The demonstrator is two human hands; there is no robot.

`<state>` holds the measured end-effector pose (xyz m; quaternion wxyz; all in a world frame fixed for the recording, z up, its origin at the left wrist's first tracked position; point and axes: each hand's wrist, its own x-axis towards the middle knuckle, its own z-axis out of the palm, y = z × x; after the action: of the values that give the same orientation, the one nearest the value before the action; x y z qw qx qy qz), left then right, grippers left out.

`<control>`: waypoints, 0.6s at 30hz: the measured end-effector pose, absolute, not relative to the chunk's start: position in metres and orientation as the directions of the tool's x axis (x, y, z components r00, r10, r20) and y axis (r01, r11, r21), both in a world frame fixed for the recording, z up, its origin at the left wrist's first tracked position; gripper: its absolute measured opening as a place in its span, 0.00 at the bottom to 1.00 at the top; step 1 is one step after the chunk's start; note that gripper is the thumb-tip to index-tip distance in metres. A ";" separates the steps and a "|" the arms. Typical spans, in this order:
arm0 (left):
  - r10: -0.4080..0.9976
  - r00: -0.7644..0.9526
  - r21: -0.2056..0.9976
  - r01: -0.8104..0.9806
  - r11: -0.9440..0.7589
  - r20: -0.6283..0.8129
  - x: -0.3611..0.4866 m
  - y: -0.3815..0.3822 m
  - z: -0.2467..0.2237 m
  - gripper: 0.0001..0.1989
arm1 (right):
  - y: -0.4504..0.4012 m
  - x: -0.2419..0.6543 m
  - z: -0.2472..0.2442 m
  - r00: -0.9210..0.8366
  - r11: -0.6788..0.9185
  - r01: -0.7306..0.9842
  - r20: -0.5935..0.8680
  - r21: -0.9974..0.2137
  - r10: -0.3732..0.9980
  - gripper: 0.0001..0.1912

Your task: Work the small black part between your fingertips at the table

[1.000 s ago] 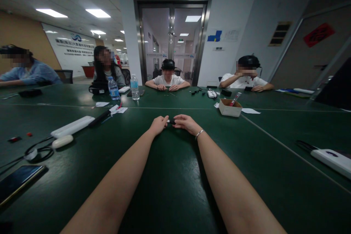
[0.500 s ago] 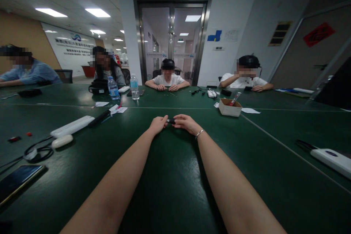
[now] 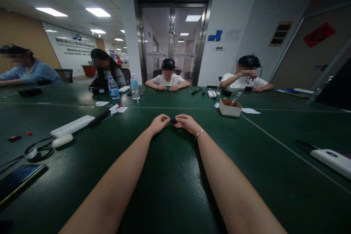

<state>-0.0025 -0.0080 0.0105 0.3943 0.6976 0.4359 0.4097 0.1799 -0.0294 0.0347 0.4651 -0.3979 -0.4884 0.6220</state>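
Note:
A small black object (image 3: 173, 120) is between my two hands, above the green table (image 3: 164, 161). The fingers of my right hand (image 3: 187, 123) are closed on it from the right. My left hand (image 3: 159, 123) is closed in a pinch at the object's left end. Whatever the left fingertips hold is too small to make out. A bracelet is on my right wrist.
A box (image 3: 230, 108) stands ahead to the right. Two water bottles (image 3: 135, 87) stand ahead to the left. At left lie a white device (image 3: 72, 126), a white case (image 3: 62, 140), cables and a phone (image 3: 22, 179). Several people sit across the table.
My left fingertips have shifted slightly on the left side of the black object, and the silvery end seen there before no longer shows. My right hand has barely moved.

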 end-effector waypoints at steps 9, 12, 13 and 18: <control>0.954 0.234 0.944 0.228 -0.240 0.186 0.001 -0.011 0.014 0.12 | -0.026 0.182 0.031 -0.273 -0.078 -0.207 -0.019 -0.975 0.962 0.06; 0.940 0.254 0.924 0.248 -0.292 0.229 0.000 -0.012 0.015 0.10 | -0.026 0.182 0.032 -0.268 -0.088 -0.195 -0.033 -0.977 0.963 0.06; 0.937 0.256 0.920 0.247 -0.303 0.239 0.000 -0.013 0.015 0.10 | -0.027 0.182 0.032 -0.262 -0.092 -0.191 -0.040 -0.977 0.964 0.06; 0.953 0.254 0.939 0.255 -0.232 0.167 0.000 -0.014 0.018 0.14 | -0.028 0.181 0.033 -0.256 -0.094 -0.189 -0.043 -0.977 0.966 0.07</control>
<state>-0.0001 -0.0141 0.0178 0.4242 0.6684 0.4515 0.4115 0.1811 -0.0283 0.0333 0.4628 -0.3971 -0.4887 0.6240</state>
